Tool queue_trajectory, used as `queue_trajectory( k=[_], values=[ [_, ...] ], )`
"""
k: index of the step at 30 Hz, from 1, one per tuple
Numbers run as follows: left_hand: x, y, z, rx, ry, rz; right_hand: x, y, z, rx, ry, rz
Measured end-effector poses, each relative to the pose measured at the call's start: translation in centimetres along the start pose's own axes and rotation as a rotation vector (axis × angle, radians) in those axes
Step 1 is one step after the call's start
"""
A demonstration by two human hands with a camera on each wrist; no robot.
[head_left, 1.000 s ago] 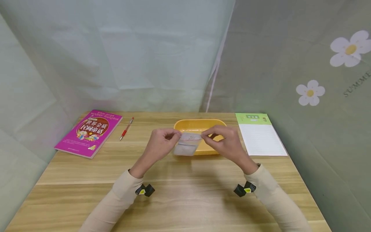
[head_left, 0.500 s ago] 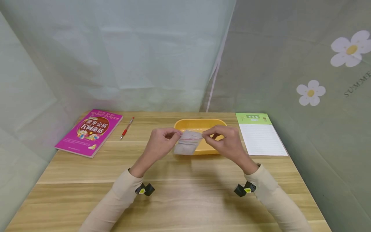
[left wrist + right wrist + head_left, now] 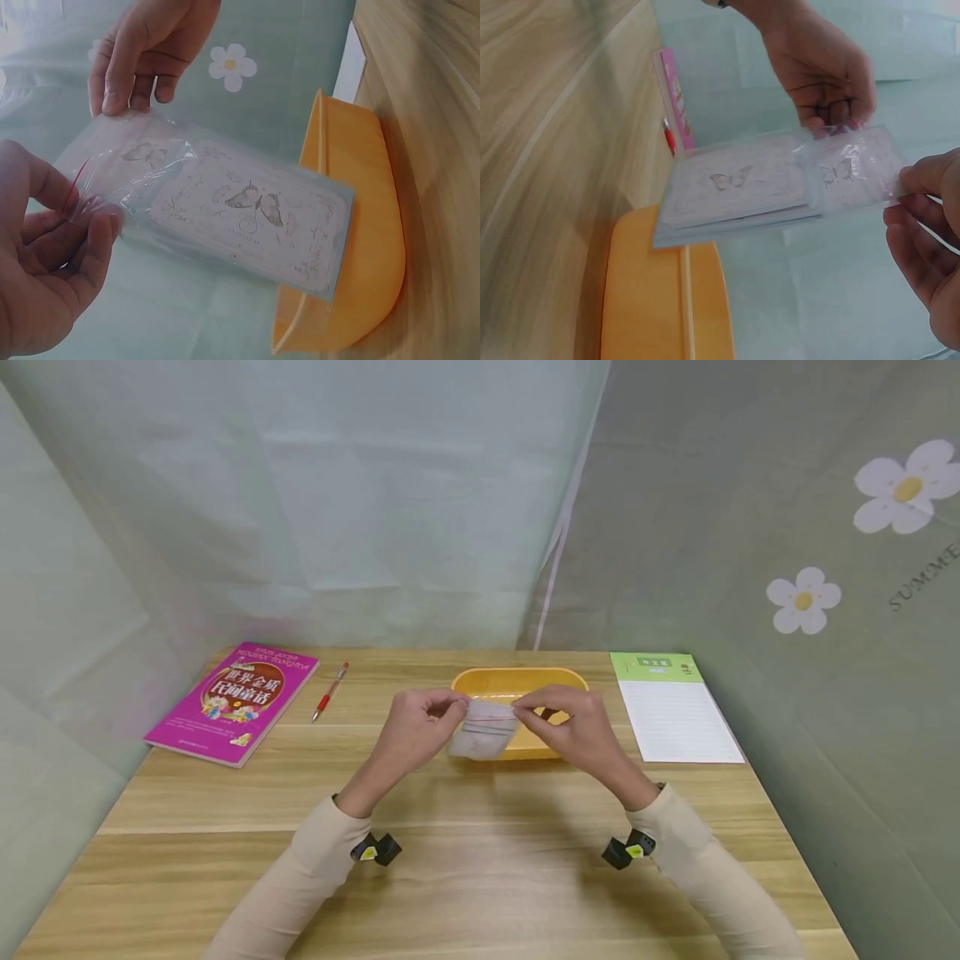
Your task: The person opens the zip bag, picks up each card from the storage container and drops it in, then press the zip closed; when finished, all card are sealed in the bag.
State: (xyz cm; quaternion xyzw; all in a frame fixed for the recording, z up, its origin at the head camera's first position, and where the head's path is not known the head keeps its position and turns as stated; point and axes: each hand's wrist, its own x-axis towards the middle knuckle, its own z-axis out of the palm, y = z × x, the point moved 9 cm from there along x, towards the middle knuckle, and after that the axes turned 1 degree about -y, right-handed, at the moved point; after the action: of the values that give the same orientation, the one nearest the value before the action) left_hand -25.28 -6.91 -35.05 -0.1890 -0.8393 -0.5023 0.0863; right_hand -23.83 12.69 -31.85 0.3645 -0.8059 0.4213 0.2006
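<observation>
Both hands hold a clear zip bag in the air at the near left side of the yellow basin. Inside it lie pale cards printed with a butterfly, best seen in the wrist views. My left hand pinches the bag's top left corner between thumb and fingers, beside a red zip line. On the other end of that top edge, my right hand pinches with thumb and forefinger. The bag's lower part hangs down toward me.
A purple book lies at the back left, with a red pen beside it. On the right is a lined writing pad with a green header. Pale curtains stand behind and at both sides of the wooden table.
My right hand has slid slightly left along the bag's top edge, closer to the left hand. The left hand keeps its place and its pinch.
</observation>
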Motion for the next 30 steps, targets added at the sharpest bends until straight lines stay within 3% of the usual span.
queue_trajectory(
  k=[13, 23, 30],
  values=[
    [0.1, 0.1, 0.0, -0.033, 0.002, 0.015, -0.3, 1.0, 1.4, 0.04, -0.106, 0.118],
    [0.2, 0.0, 0.1, -0.032, -0.014, 0.02, -0.2, 1.0, 1.7, 0.005, -0.157, 0.088],
    [0.1, -0.1, 0.1, -0.042, -0.026, 0.027, -0.4, 1.3, 1.7, 0.018, -0.138, 0.121]
  ],
)
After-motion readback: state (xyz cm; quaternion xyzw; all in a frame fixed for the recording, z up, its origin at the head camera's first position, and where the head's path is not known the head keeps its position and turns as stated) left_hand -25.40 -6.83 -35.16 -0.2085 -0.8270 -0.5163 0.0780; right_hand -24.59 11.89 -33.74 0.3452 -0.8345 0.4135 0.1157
